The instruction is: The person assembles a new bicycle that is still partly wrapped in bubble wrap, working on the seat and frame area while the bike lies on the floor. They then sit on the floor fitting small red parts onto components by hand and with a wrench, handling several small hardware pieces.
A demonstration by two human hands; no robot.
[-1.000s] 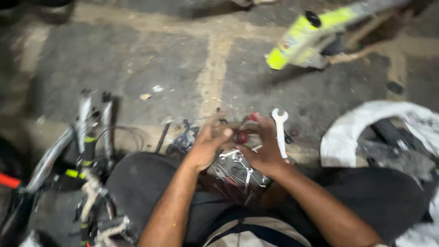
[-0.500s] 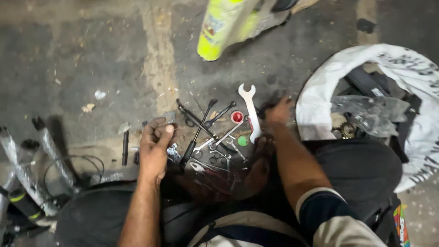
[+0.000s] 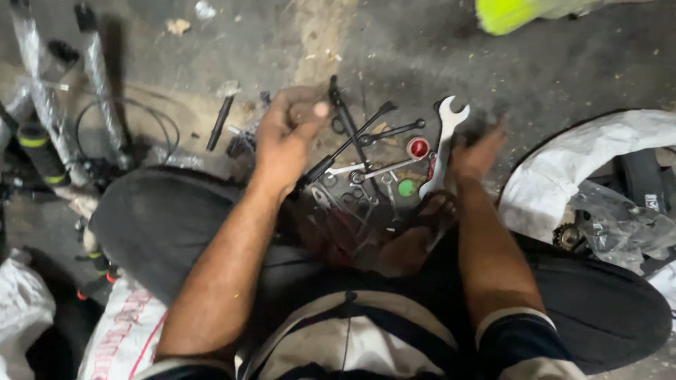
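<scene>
Left hand (image 3: 285, 137) fisted, contents unclear, at 9 o'clock of tool pile (image 3: 366, 172); right hand (image 3: 475, 151) blurred, state unclear, touching wrench (image 3: 442, 144).

A white sack (image 3: 563, 176) is seen lying open at right, a toothed sprocket (image 3: 565, 236) and crumpled clear plastic (image 3: 620, 225) nestled in it. Silver fork legs (image 3: 98, 77) and a looped black cable (image 3: 127, 112) are spread at left; a yellow-green object (image 3: 514, 13) is cut off up top.
</scene>
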